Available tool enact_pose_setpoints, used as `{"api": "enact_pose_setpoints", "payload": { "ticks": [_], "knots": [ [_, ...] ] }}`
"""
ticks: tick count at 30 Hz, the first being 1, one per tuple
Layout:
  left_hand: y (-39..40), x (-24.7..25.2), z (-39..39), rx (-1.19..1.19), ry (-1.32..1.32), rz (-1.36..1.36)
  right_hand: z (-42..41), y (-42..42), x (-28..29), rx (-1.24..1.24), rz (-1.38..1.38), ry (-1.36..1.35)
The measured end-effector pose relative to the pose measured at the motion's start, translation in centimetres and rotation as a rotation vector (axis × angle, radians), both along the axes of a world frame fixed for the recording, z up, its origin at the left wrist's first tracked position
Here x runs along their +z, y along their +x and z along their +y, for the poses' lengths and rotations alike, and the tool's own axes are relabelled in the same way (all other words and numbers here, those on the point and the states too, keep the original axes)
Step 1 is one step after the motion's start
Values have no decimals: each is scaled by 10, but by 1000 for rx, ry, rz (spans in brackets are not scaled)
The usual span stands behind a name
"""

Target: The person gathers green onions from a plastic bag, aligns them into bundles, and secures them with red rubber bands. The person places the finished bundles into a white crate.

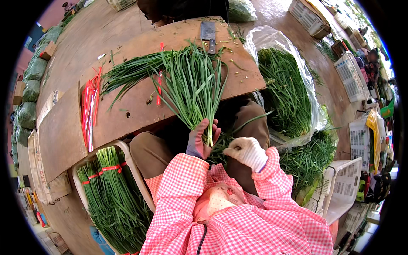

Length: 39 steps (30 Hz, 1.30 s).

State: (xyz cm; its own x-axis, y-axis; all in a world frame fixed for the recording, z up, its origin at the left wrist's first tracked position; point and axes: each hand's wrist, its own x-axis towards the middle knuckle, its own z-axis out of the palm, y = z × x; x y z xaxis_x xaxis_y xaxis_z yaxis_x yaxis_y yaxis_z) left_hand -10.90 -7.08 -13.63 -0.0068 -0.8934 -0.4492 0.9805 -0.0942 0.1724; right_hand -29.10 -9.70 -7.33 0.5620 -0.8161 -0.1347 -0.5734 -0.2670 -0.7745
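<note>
My left hand (201, 138), in a thin work glove, grips a bunch of garlic chives (194, 86) by the pale stem ends. The leaves fan out over the edge of a wooden board (111, 124). My right hand (247, 152), in a white knit glove, is curled above my right thigh, apart from the bunch. Its fingertips are near loose chives below, and whether it pinches a leaf is unclear. A single long leaf (253, 121) lies across my right knee. More chives (137, 68) rest on the board, over a red tie strip (159, 86).
A cleaver (208, 35) lies at the board's far side. Red tie strips (91, 108) sit at its left. Tied chive bundles (111, 178) fill a crate (76, 178) on my left. A clear plastic bag (314, 108) of loose chives (283, 86) stands right. A person (188, 9) is opposite.
</note>
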Motion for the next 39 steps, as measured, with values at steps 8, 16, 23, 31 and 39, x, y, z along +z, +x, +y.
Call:
{"api": "enact_pose_setpoints", "payload": {
  "ticks": [8,16,23,31,39],
  "knots": [
    [-9,-13,3,-44,-94,-142,-24,57,-12,182,94,-177],
    [-17,-12,1,-25,137,-348,-47,68,19,83,-98,-117],
    [-11,-20,16,-79,-99,-465,-55,92,24,204,274,10],
    [-4,-44,30,-47,-345,95,-54,85,21,84,135,5],
    [-3,-18,14,-98,-172,61,-39,78,-6,2,-213,-99]
  ]
}}
